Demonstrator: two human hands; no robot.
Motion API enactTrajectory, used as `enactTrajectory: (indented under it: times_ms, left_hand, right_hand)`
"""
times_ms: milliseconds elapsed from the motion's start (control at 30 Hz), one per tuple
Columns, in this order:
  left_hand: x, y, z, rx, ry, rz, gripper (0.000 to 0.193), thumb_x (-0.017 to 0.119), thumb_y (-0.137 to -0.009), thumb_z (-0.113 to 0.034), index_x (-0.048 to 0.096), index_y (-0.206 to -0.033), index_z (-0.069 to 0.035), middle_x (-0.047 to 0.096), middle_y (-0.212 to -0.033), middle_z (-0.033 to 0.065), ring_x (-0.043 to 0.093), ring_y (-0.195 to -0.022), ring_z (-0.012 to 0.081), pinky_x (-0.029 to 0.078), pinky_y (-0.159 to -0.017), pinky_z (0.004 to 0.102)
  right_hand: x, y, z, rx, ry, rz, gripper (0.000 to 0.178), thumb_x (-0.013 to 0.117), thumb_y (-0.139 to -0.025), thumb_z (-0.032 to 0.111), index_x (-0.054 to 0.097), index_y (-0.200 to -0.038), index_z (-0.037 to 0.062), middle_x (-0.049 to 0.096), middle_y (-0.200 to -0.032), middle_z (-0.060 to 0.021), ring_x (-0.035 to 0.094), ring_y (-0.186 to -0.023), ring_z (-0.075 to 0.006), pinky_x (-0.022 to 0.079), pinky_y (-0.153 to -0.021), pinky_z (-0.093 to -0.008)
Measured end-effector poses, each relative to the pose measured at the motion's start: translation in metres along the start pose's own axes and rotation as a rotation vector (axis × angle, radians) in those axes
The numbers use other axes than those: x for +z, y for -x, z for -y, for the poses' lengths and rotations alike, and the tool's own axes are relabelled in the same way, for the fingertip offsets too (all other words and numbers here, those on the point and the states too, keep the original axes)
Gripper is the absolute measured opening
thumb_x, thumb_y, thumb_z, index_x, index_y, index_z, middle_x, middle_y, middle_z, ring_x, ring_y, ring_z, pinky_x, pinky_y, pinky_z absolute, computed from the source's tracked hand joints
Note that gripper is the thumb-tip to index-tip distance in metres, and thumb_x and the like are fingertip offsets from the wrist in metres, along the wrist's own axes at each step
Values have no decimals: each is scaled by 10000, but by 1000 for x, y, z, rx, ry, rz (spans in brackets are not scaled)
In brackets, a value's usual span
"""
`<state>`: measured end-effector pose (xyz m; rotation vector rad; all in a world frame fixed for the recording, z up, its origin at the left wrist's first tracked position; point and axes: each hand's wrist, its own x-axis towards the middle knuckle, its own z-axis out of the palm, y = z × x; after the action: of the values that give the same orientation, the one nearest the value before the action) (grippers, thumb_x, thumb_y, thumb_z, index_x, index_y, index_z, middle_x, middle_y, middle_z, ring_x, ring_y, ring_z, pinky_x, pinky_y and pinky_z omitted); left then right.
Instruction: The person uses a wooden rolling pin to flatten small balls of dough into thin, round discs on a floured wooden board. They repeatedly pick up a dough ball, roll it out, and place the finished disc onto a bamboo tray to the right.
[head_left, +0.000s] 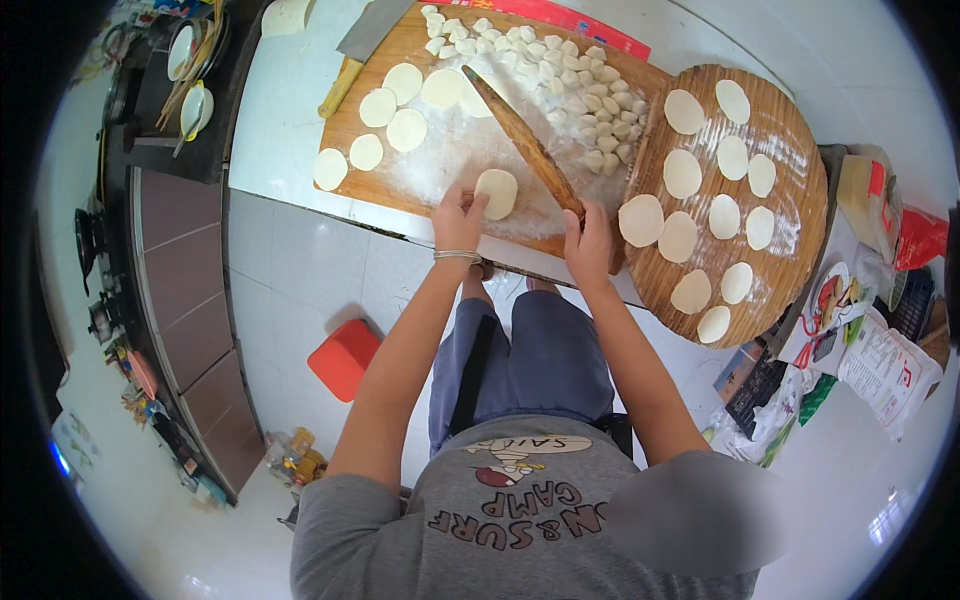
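Note:
My left hand (460, 220) pinches the near left edge of a round dough wrapper (497, 194), which lies on the floured wooden board (345, 130). In my right hand (589, 243) is the near end of a wooden rolling pin (522, 137). The pin slants away to the far left, its far tip by the flattened rounds. Several flat dough rounds (406, 130) are spread over the board's left side. Many small dough pieces (580, 85) cover its far middle and right.
A cleaver (374, 30) with a yellow handle rests at the board's far left edge. To the right, a round wooden board (640, 270) carries several rolled wrappers (683, 174). Bags and packets (885, 365) crowd the far right. A red bin (344, 360) stands on the floor.

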<state>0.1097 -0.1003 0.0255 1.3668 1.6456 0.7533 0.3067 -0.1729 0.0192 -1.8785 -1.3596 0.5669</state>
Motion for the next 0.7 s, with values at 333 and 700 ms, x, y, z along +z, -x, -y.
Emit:
enactTrajectory:
  times_ms: [333,700]
  left_hand:
    - [-48,-5,42,503,-716,-34,592,492,-943,-312,352,-1469,-79,293,-1526,219,275,-1392,428,219,-1129,530]
    - [-59,13,45,514,-718,30,601,548,-914,-298,382,-1453,-89,339,-1507,172,326,-1372,379,258,-1117,506]
  right_hand:
    - [15,-18,-4,-340,460,407,434,648,-859,296,533,-1212,72,557,-1138,-153,539,-1038,-353,424,-903,-440]
    - [18,-19,0,-375,485,435,471,678,-829,331,527,-1178,52,562,-1099,-160,543,-1009,-347,423,-876,-465]
